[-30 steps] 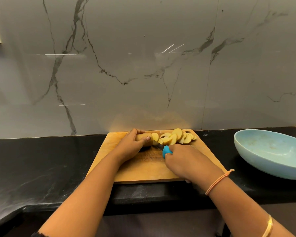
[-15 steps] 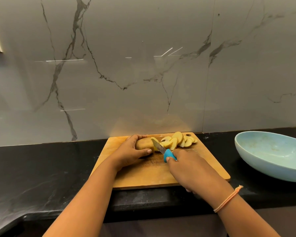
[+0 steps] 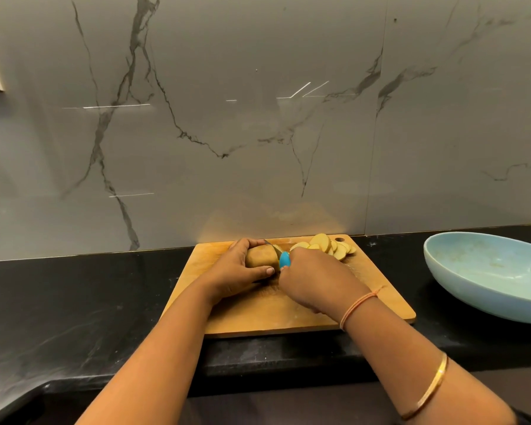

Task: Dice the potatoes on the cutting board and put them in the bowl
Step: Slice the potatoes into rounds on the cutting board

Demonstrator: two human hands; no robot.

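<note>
Back down onto the potato comes the knife, blade biting near its right end by the cutting board's far edge. The left hand grips the potato; the right hand is wrapped round the blue handle. Better to tuck those fingertips and keep cuts even. Cut slices pile toward the far right corner. No readable writing.

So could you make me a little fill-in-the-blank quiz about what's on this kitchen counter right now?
1. The right hand holds a knife with a ___ handle.
2. The left hand grips the uncut potato on the cutting board, to the ___ of the cut slices.
3. The bowl stands on the counter to the board's ___.
4. The bowl holds ___ potato pieces.

Missing words: blue; left; right; no.
</note>
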